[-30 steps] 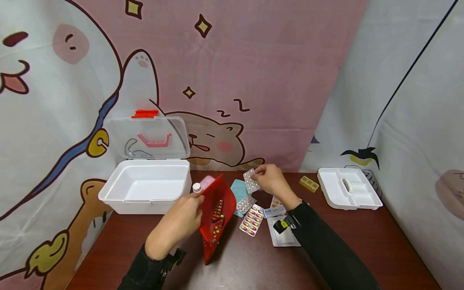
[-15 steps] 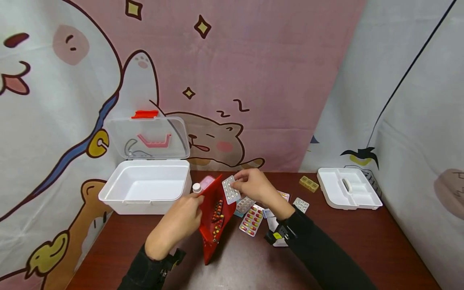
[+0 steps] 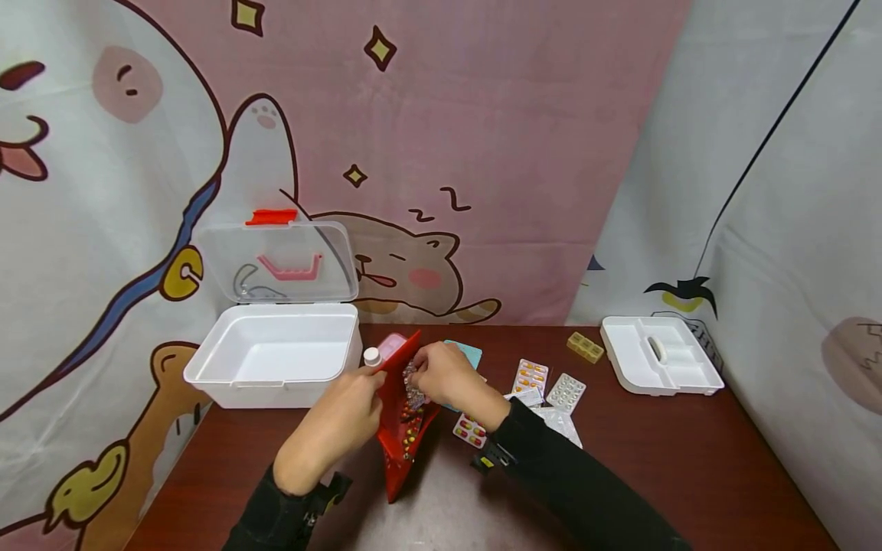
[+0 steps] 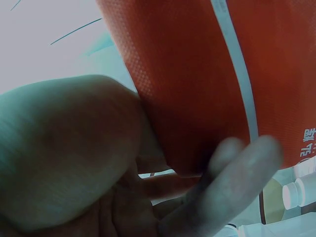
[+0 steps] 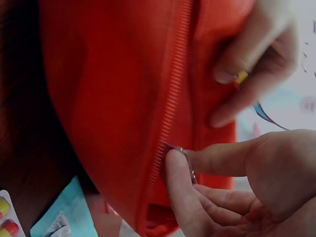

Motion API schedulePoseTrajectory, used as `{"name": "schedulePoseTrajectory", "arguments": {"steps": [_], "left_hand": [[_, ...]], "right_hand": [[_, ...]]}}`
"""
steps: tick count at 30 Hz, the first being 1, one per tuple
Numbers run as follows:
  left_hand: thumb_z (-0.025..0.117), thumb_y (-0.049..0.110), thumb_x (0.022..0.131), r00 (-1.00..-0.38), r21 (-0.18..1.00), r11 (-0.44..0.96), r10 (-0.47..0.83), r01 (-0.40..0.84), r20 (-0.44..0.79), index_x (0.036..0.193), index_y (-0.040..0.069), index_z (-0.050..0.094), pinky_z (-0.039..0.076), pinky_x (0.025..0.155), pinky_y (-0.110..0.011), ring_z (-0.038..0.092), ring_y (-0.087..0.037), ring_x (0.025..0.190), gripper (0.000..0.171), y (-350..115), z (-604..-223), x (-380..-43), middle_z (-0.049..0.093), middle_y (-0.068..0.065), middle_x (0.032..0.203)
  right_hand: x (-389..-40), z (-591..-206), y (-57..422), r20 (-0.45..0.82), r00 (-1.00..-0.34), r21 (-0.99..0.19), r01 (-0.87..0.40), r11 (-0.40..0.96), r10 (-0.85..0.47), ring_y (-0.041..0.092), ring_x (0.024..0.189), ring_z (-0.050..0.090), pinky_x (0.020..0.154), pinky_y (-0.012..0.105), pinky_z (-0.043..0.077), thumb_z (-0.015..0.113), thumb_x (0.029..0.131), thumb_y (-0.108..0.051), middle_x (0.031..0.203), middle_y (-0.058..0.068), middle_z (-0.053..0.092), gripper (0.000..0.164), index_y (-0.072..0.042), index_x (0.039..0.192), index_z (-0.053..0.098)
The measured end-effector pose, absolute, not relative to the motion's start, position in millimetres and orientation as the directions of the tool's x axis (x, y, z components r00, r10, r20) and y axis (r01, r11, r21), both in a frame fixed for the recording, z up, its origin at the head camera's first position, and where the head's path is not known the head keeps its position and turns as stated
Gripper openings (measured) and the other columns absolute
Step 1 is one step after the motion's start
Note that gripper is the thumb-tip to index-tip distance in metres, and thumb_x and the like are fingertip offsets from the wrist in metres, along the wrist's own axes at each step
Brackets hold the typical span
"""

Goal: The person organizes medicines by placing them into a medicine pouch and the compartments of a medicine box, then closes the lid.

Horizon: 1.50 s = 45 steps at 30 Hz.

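Observation:
My left hand [image 3: 338, 417] grips the edge of a red zippered pouch [image 3: 393, 448] and holds it upright with its mouth spread. Inside the pouch shows a blister pack of dark and yellow capsules [image 3: 411, 425]. My right hand [image 3: 451, 379] pinches a silver blister pack [image 3: 415, 392] between thumb and fingers at the pouch's mouth. In the right wrist view, the pack's edge [image 5: 191, 170] shows beside the zipper [image 5: 170, 106], the rest hidden by fingers and pouch. A teal packet [image 3: 470, 354] and a red-and-yellow capsule pack [image 3: 470, 431] lie partly behind the right hand.
A white box [image 3: 272, 394] with its clear lid raised stands at left. Behind the pouch is a white-capped bottle [image 3: 372, 357]. Rightward lie blister packs [image 3: 566, 393], a white packet [image 3: 561, 423], a yellow pill case [image 3: 586, 347] and a white divided tray [image 3: 637, 375].
My right hand has carried the silver blister pack leftward from above the teal packet into the pouch's mouth. The left hand keeps its hold on the pouch.

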State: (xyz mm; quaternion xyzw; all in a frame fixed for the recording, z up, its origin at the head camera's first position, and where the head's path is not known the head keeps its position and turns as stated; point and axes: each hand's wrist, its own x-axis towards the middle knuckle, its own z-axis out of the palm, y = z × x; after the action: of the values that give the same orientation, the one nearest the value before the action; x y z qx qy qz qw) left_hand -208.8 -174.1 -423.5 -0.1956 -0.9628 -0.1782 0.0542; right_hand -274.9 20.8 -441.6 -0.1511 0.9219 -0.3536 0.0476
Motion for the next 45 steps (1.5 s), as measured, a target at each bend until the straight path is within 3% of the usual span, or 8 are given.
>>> {"name": "schedulePoseTrajectory", "arguments": {"steps": [2,4,11,18,26,33,39,45], "left_hand": [[0.066,-0.001,0.095,-0.919,0.323,0.861,0.356,0.392,0.169,0.126,-0.005,0.077,0.061,0.084,-0.042,0.073,-0.025,0.098,0.033,-174,-423,-209,0.076,-0.018,0.131],[0.067,-0.001,0.096,-0.923,0.326,0.864,0.349,0.384,0.161,0.126,-0.004,0.077,0.059,0.08,-0.038,0.069,-0.021,0.092,0.032,-174,-423,-209,0.076,-0.017,0.129],[0.068,-0.001,0.096,-0.929,0.335,0.867,0.342,0.37,0.141,0.121,-0.002,0.077,0.053,0.07,-0.033,0.058,-0.018,0.077,0.027,-174,-420,-210,0.075,-0.014,0.114],[0.068,0.0,0.096,-0.929,0.33,0.869,0.342,0.369,0.139,0.13,-0.005,0.076,0.061,0.083,-0.041,0.072,-0.024,0.096,0.035,-174,-422,-210,0.076,-0.019,0.131],[0.069,0.0,0.096,-0.932,0.336,0.869,0.338,0.363,0.133,0.13,-0.006,0.076,0.06,0.082,-0.041,0.07,-0.024,0.095,0.035,-175,-422,-210,0.076,-0.019,0.133],[0.069,0.0,0.096,-0.932,0.338,0.869,0.336,0.362,0.134,0.129,-0.006,0.076,0.059,0.081,-0.041,0.07,-0.023,0.095,0.034,-174,-422,-210,0.076,-0.019,0.132],[0.069,0.001,0.097,-0.936,0.34,0.872,0.325,0.352,0.134,0.13,-0.005,0.076,0.058,0.079,-0.039,0.068,-0.022,0.091,0.034,-177,-421,-209,0.076,-0.018,0.131],[0.068,0.002,0.098,-0.938,0.343,0.873,0.325,0.347,0.123,0.133,-0.006,0.075,0.063,0.094,-0.047,0.075,-0.028,0.108,0.036,-178,-422,-208,0.074,-0.02,0.14]], "right_hand": [[-276,-447,14,0.044,-0.952,-0.61,-0.265,0.747,-0.302,0.016,0.07,0.065,0.064,0.029,0.051,0.081,0.092,-0.015,0.072,-0.003,0.071,0.004,-0.011,0.091,0.081],[-278,-451,9,0.067,-0.954,-0.564,-0.277,0.778,-0.292,0.018,0.073,0.059,0.065,0.032,0.048,0.082,0.091,-0.016,0.069,-0.003,0.068,0.011,-0.014,0.081,0.078],[-285,-462,-2,0.032,-0.967,-0.539,-0.23,0.81,-0.253,0.02,0.062,0.057,0.06,0.032,0.046,0.083,0.091,-0.017,0.063,-0.001,0.061,0.026,-0.013,0.069,0.07],[-291,-474,-2,0.073,-0.978,-0.561,-0.202,0.803,-0.195,0.02,0.057,0.057,0.056,0.032,0.046,0.083,0.089,-0.014,0.059,-0.001,0.061,0.028,-0.014,0.064,0.07],[-293,-479,0,0.11,-0.979,-0.57,-0.206,0.796,-0.174,0.024,0.067,0.058,0.065,0.04,0.049,0.082,0.093,-0.017,0.068,0.003,0.064,0.027,-0.014,0.069,0.07],[-285,-471,3,0.147,-0.968,-0.56,-0.249,0.79,-0.202,0.021,0.066,0.058,0.061,0.036,0.046,0.08,0.095,-0.019,0.065,-0.001,0.064,0.025,-0.017,0.071,0.073],[-272,-452,15,0.197,-0.951,-0.593,-0.308,0.744,-0.237,0.008,0.059,0.063,0.059,0.028,0.049,0.078,0.098,-0.019,0.063,-0.007,0.07,0.011,-0.012,0.092,0.084],[-266,-445,53,0.215,-0.96,-0.592,-0.274,0.758,-0.18,0.01,0.06,0.066,0.065,0.033,0.053,0.077,0.099,-0.022,0.067,-0.006,0.073,0.015,-0.01,0.103,0.086]]}}
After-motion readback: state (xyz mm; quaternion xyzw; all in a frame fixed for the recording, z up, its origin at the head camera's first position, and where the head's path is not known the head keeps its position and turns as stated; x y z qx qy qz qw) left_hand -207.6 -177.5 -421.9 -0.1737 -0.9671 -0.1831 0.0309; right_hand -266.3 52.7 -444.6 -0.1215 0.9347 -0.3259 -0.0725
